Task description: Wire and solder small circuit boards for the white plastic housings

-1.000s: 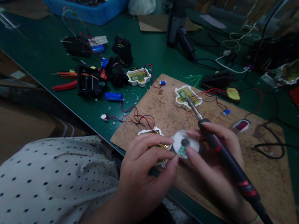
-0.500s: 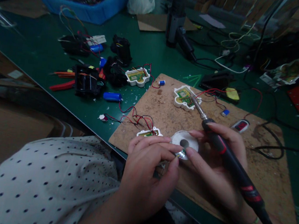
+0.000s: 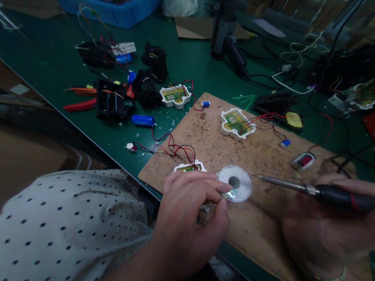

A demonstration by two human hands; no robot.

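Observation:
My left hand point(image 3: 195, 214) pinches a small circuit board point(image 3: 230, 194) between thumb and fingers, over the edge of a white solder spool point(image 3: 243, 182). In my right hand point(image 3: 327, 226) lies a soldering iron point(image 3: 334, 196), held level with its metal tip pointing left, a little to the right of the spool. Just behind my left fingers sits a white-cased circuit board point(image 3: 189, 166) with red and black wires, partly hidden by the hand. Farther back on the brown board point(image 3: 204, 138) lies another white-cased circuit board point(image 3: 237, 123) with wires.
A blue bin point(image 3: 120, 16) heaped with parts stands at the back left. Black housings point(image 3: 113, 100), red-handled pliers point(image 3: 79, 105) and a blue battery point(image 3: 143, 120) lie left of the brown board. A heat gun point(image 3: 225, 35) stands behind. A small red display point(image 3: 304, 160) lies right.
My right hand has drawn away to the right from the small board, swinging the soldering iron from a slant to level. My left hand keeps its pinch in nearly the same place.

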